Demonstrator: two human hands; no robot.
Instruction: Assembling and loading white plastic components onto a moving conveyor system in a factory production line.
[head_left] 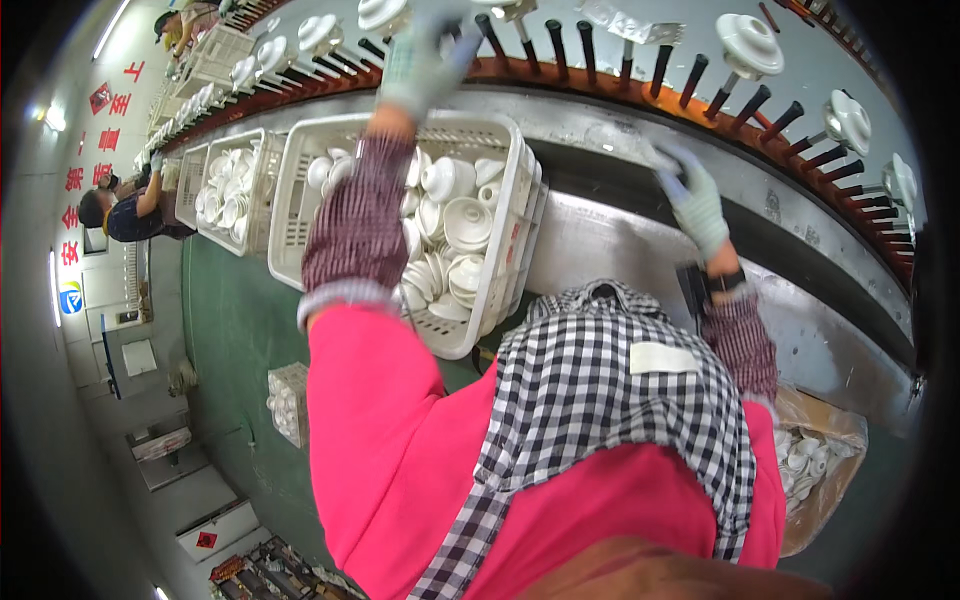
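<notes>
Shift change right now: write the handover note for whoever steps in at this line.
Left hand: gloved, raised to the row of dark pegs on the conveyor rail, blurred; whether its grip holds a piece cannot be told.
Right hand: gloved, over the grey metal ledge below the pegs; nothing visible in it.
White basket under the left arm is stacked with white ceramic lids; a second basket sits beside it.
Done: several pegs carry white pieces.
Left: many pegs bare; basket far from empty.
</notes>
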